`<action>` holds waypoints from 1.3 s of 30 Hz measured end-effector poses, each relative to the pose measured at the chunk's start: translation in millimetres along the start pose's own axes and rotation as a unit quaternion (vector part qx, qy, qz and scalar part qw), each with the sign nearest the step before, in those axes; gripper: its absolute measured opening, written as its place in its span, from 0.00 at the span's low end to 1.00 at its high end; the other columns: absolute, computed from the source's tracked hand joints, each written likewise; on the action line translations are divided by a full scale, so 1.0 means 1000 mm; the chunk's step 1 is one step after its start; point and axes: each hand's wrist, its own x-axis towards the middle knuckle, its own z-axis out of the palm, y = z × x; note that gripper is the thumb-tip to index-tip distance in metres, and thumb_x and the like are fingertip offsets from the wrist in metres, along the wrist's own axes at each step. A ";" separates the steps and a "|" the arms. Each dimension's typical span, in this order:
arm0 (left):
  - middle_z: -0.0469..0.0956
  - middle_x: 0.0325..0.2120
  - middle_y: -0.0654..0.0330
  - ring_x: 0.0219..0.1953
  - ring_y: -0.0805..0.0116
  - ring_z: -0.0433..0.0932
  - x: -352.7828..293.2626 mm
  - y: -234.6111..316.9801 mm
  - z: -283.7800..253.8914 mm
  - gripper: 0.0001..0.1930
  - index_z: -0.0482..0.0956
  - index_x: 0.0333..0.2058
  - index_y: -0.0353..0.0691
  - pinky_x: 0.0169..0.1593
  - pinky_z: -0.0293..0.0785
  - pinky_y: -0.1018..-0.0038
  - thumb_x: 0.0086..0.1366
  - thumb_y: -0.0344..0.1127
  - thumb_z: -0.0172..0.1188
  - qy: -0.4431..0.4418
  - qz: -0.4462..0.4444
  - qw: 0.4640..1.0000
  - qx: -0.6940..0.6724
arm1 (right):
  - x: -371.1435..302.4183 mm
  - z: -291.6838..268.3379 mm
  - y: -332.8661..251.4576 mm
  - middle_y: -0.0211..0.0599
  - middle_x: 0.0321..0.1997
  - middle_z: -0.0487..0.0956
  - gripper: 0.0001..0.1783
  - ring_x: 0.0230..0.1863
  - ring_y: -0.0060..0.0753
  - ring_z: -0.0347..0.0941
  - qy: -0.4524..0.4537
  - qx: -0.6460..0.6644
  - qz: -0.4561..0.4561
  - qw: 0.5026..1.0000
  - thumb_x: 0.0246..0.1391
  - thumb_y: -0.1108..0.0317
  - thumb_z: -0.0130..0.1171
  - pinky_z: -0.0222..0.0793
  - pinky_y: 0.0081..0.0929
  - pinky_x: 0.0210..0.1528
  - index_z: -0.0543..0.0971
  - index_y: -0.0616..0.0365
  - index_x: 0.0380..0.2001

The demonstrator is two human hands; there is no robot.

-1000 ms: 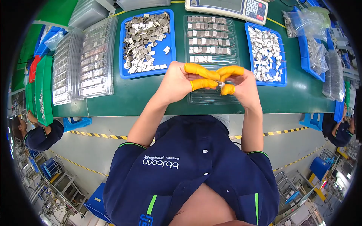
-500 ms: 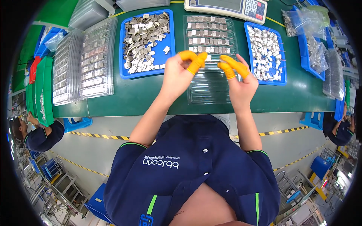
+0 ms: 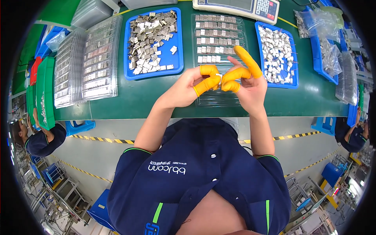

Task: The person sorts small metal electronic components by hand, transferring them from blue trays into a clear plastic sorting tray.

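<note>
Head view, green table (image 3: 129, 98), grey floor (image 3: 117, 156), left hand (image 3: 187, 88) and right hand (image 3: 250, 89) pinching white piece (image 3: 219, 76)

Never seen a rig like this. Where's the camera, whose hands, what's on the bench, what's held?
There is no robot here: a person works with their own left hand and right hand, with yellow finger covers on some fingers. The view comes from a fisheye camera worn on the head, looking down, so edges bend near the rim.

On the green table, a left blue tray holds loose grey and white pieces. A clear tray in the middle has pieces in rows. A right blue tray holds white parts, and a scale stands at the back.

The left fingertips pinch a small white piece. The right ones meet it; whether they grip it too is unclear.
</note>
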 end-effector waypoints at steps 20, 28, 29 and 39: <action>0.69 0.21 0.67 0.24 0.80 0.64 0.008 -0.024 -0.014 0.16 0.72 0.27 0.36 0.29 0.59 0.83 0.67 0.41 0.41 0.195 0.036 0.976 0.089 | 0.009 -0.012 0.012 0.36 0.47 0.73 0.09 0.52 0.43 0.62 0.083 -0.431 -0.058 0.897 0.35 0.74 0.64 0.56 0.35 0.55 0.81 0.54 0.26; 0.69 0.14 0.65 0.18 0.79 0.64 -0.003 -0.012 -0.052 0.18 0.73 0.20 0.31 0.24 0.59 0.81 0.65 0.39 0.47 0.404 0.066 0.888 0.209 | 0.012 -0.030 0.038 0.38 0.47 0.72 0.11 0.56 0.44 0.59 0.016 -0.530 -0.033 0.847 0.35 0.76 0.62 0.53 0.39 0.58 0.82 0.53 0.27; 0.69 0.14 0.63 0.18 0.78 0.64 -0.003 -0.009 -0.056 0.16 0.73 0.21 0.31 0.24 0.60 0.81 0.62 0.38 0.51 0.427 0.010 0.862 0.271 | 0.012 -0.031 0.039 0.38 0.47 0.72 0.11 0.56 0.44 0.59 0.016 -0.530 -0.032 0.847 0.35 0.76 0.62 0.53 0.39 0.58 0.82 0.53 0.27; 0.76 0.28 0.54 0.35 0.58 0.71 0.005 0.000 -0.074 0.11 0.80 0.32 0.39 0.44 0.68 0.67 0.47 0.33 0.65 0.308 -0.024 0.725 0.616 | 0.013 -0.102 0.040 0.45 0.41 0.74 0.16 0.45 0.45 0.68 0.219 -0.630 0.100 0.738 0.41 0.74 0.61 0.62 0.32 0.50 0.78 0.57 0.38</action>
